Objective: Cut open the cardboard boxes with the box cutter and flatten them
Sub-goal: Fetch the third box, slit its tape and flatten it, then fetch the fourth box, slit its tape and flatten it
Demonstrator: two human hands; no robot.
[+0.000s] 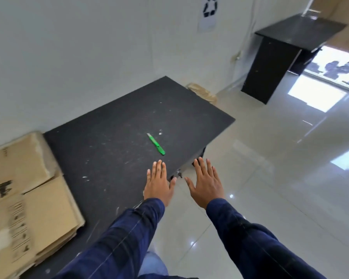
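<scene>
Cardboard boxes (26,200) lay flattened, stacked at the bench's (113,117) left edge; box cutter (156,144) idle near its right edge. Left hand (158,183), right hand (207,182) spread, empty. Task looked nearly done.

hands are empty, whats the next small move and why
Probably reach the left hand forward to grip the green box cutter: both hands are open and empty, and the cutter lies on the black table just beyond that hand's fingertips, while the right hand is over the floor.
</scene>
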